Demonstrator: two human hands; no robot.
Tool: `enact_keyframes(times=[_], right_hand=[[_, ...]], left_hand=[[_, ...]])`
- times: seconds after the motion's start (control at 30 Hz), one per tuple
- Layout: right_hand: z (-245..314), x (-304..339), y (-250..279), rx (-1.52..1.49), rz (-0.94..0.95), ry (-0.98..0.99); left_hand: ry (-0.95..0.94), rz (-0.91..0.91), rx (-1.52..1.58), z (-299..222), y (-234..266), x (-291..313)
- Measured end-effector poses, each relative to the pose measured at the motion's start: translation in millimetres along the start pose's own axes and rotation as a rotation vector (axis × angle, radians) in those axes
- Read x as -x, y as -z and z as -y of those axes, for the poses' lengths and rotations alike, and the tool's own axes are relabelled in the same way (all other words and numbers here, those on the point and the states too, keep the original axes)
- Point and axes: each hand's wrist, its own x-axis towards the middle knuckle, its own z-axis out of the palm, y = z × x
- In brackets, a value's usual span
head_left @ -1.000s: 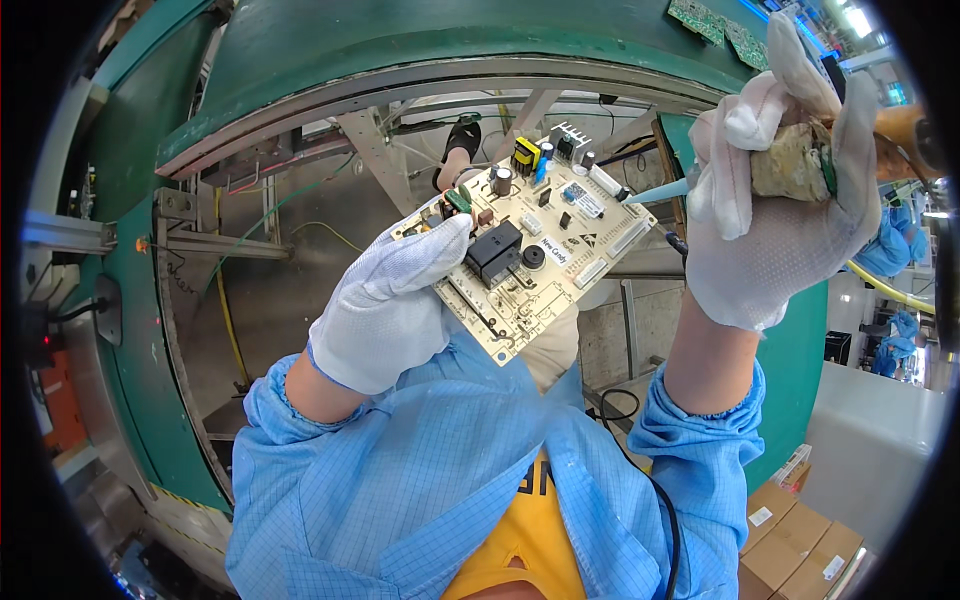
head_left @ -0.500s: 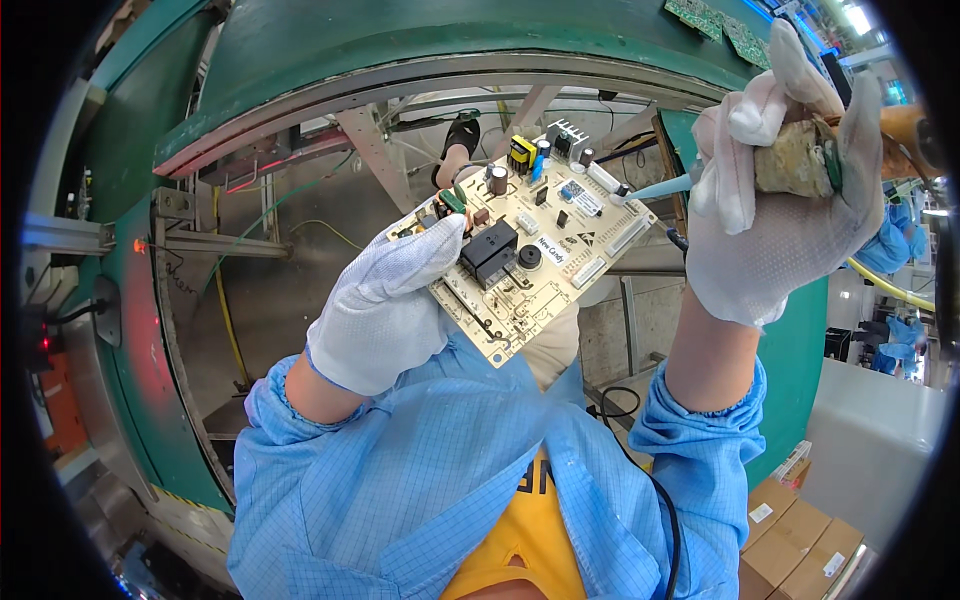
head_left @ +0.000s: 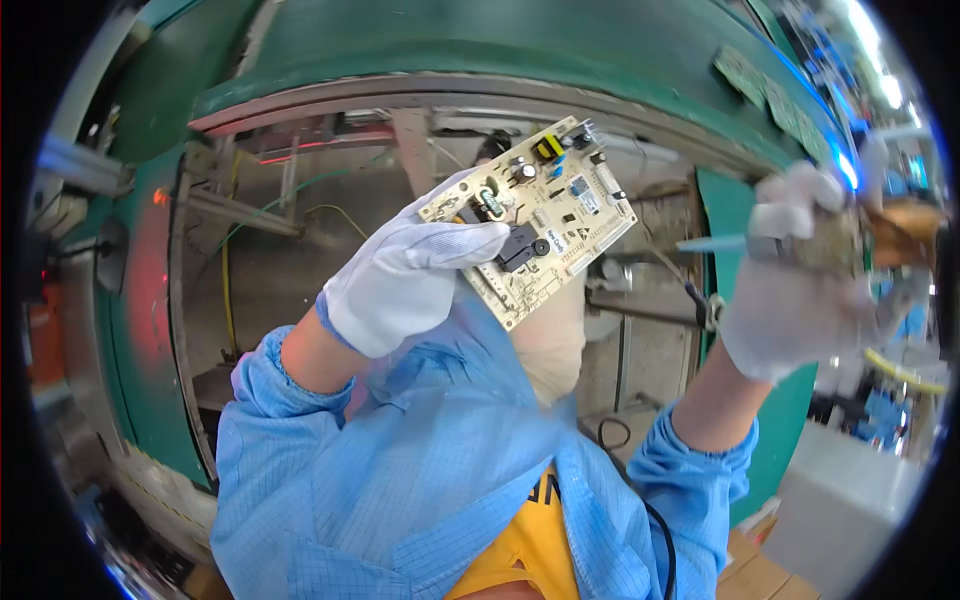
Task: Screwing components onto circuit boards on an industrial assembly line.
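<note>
My left hand, in a white dotted glove, grips a cream-coloured circuit board by its left edge, thumb across the top. The board is tilted in the air above my lap. It carries a black block-shaped part, a yellow-and-black transformer, capacitors and white connectors. My right hand, also gloved and blurred by motion, is closed round a tool with a tapered pale-blue nozzle and a thick wrapped body. The nozzle points left toward the board's right edge, apart from it. The tool's exact kind is unclear.
A green work surface with a metal rail runs across the far side. Several green circuit boards lie on it at the far right. A green panel stands left; a pale grey box is at lower right.
My right hand has moved right and down, drawing the nozzle away from the board's edge. The board has shifted slightly right and turned a little; my left hand keeps its grip.
</note>
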Motion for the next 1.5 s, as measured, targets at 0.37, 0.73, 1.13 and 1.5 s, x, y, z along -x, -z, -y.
enact_keyframes(times=[0.37, 0.73, 1.13, 1.5], right_hand=[[53, 50, 82, 0.915, -0.725, 0.056], [112, 260, 350, 1.134, -0.945, -0.445], [114, 281, 409, 1.866, -0.528, -0.065], [59, 206, 245, 1.641, -0.925, -0.091]], left_hand=[[-0.090, -0.702, -0.007, -12, 220, -51], [0.720, -1.119, -1.437, 47, 427, -13], [0.613, -0.502, -1.376, 39, 254, -191], [-0.133, 0.089, -1.150, 61, -89, -347]])
